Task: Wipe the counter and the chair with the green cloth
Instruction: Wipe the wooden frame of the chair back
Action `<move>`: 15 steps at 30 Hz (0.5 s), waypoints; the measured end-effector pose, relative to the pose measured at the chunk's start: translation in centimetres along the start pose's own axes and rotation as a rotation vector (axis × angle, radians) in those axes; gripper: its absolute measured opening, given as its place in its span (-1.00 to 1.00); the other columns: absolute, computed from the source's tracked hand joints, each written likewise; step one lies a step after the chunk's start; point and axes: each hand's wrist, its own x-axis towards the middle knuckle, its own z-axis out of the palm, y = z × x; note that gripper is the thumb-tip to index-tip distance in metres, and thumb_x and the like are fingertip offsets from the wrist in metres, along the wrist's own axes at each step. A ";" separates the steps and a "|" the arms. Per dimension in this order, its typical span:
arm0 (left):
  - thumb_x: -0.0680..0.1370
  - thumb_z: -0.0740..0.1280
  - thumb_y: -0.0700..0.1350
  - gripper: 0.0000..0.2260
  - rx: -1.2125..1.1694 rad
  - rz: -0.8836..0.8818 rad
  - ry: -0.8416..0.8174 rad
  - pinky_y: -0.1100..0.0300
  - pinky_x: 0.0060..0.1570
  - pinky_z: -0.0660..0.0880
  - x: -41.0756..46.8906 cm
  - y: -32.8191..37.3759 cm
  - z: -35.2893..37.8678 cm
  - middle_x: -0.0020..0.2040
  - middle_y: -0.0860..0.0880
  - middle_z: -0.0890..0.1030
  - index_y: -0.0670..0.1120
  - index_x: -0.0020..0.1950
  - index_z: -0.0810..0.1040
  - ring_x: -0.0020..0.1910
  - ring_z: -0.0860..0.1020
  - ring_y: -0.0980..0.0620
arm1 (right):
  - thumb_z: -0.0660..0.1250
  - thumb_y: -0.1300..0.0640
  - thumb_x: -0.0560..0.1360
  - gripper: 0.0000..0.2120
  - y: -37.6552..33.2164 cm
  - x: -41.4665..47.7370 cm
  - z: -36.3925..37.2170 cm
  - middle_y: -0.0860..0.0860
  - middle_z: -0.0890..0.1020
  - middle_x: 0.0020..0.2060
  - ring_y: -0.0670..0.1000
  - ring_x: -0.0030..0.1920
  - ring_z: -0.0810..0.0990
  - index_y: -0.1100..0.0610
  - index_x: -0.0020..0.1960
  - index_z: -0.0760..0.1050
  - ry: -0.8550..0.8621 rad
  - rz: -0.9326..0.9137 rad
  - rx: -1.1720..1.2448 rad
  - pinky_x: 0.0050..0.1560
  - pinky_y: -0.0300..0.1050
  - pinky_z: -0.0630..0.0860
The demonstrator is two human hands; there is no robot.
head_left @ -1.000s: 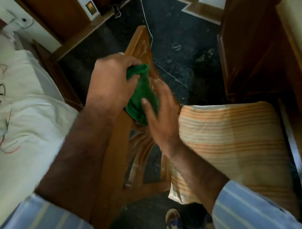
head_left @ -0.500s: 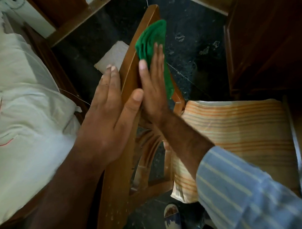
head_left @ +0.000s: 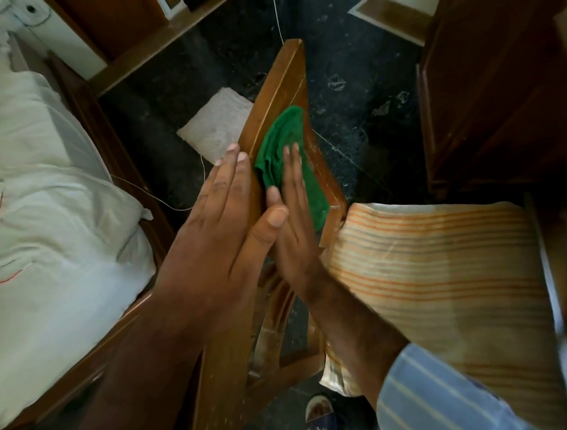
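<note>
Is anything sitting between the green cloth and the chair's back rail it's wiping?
Nothing visible. The right hand presses the green cloth flat against the chair back rail; the left hand braces the rail's other face.

green cloth [head_left: 283, 157] partly hidden under right fingers [head_left: 293, 169]; chair [head_left: 280, 83] back covered beneath left fingers [head_left: 229, 181]

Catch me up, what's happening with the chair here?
A person is wiping the wooden chair back with a folded green cloth. The right hand presses the cloth flat against the seat-facing side of the top rail, fingers spread over it. The left hand lies open and flat on the opposite side, bracing the rail, thumb wrapped over the edge. The striped seat cushion sits to the right, untouched by either hand. No counter is clearly in view.
</note>
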 end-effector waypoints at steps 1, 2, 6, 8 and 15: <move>0.57 -0.23 0.39 -0.24 -0.002 0.000 -0.001 0.25 0.56 -0.12 0.0 0.0 0.0 0.66 0.09 -0.08 -0.02 0.65 -0.07 0.59 -0.15 0.27 | -0.07 -0.14 0.73 -0.38 -0.1 0.7 -0.1 -0.04 -0.10 0.74 -0.07 0.73 -0.18 -0.01 0.72 -0.13 0.005 -0.018 -0.014 0.70 0.28 -0.10; 0.57 -0.23 0.39 -0.24 -0.001 0.001 -0.001 0.24 0.56 -0.11 0.0 0.1 -0.1 0.66 0.08 -0.08 -0.02 0.65 -0.06 0.59 -0.15 0.27 | -0.08 -0.15 0.73 -0.37 -0.2 1.9 -0.2 -0.01 -0.11 0.74 -0.04 0.73 -0.19 0.03 0.73 -0.14 0.014 -0.041 -0.030 0.70 0.29 -0.11; 0.55 -0.23 0.42 -0.22 0.037 -0.009 -0.005 0.03 0.60 -0.04 0.0 0.0 0.0 0.66 0.07 -0.08 -0.01 0.65 -0.07 0.61 -0.14 0.22 | -0.06 -0.09 0.77 -0.41 -0.9 8.0 -1.3 -0.01 -0.11 0.74 -0.02 0.73 -0.17 0.04 0.73 -0.15 0.111 0.057 0.084 0.71 0.25 -0.14; 0.54 -0.24 0.44 -0.20 0.028 -0.014 -0.009 0.01 0.60 -0.03 0.0 0.1 0.0 0.67 0.07 -0.08 -0.01 0.65 -0.07 0.61 -0.13 0.21 | -0.03 -0.09 0.78 -0.41 -0.5 9.0 -1.9 -0.03 -0.07 0.74 -0.05 0.73 -0.12 0.02 0.73 -0.14 0.120 0.098 0.126 0.73 0.20 -0.12; 0.51 -0.33 0.45 -0.19 0.113 -0.063 0.003 -0.15 0.58 -0.05 0.2 0.4 -0.1 0.66 0.12 -0.09 0.04 0.65 -0.08 0.61 -0.16 0.21 | 0.00 -0.20 0.76 -0.38 5.6 2.4 -1.6 -0.12 -0.02 0.73 -0.24 0.65 -0.05 -0.05 0.73 -0.08 0.064 0.342 0.178 0.72 -0.02 -0.05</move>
